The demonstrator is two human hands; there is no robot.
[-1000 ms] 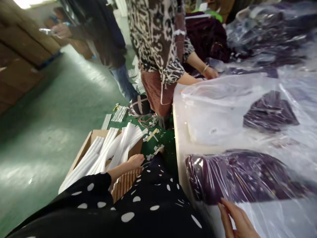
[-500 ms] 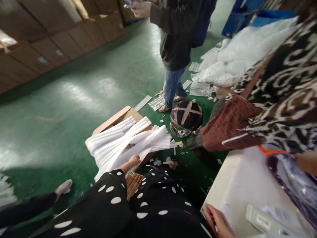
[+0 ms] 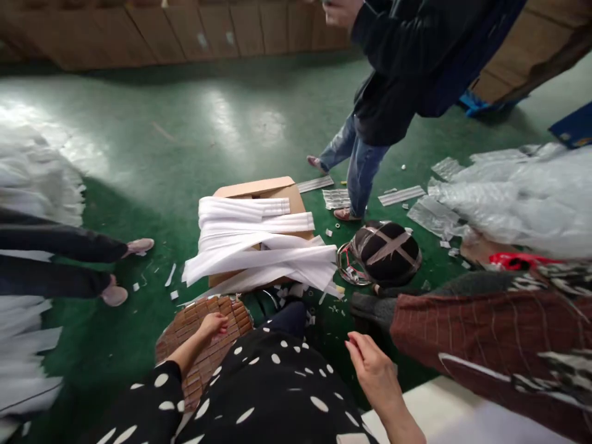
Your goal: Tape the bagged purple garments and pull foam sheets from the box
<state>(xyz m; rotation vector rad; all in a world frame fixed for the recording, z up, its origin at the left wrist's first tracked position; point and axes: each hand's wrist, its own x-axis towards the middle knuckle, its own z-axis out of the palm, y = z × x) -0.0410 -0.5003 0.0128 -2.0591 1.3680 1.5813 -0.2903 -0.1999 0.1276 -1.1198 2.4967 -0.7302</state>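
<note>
My left hand (image 3: pixel 213 325) rests with curled fingers on a round brown woven seat (image 3: pixel 194 342) below me and holds nothing that I can see. My right hand (image 3: pixel 372 369) hangs in the air over the green floor, fingers loosely apart and empty, just off the white table corner (image 3: pixel 428 407). In front of the seat stands a cardboard box (image 3: pixel 272 188) stuffed with long white foam strips (image 3: pixel 259 246) that spill over its sides. My black dress with white spots (image 3: pixel 272 394) fills the bottom of the view.
A dark helmet (image 3: pixel 386 250) lies on the floor right of the box. One person in jeans (image 3: pixel 361 166) stands behind it, another in a patterned top (image 3: pixel 499 333) at the right. Someone's legs (image 3: pixel 69 262) reach in from the left. Clear plastic bags (image 3: pixel 518 197) pile up at right.
The view swung left, away from the table toward the floor. My left hand left the foam strips and dropped onto the woven seat. My right hand lifted off the table.
</note>
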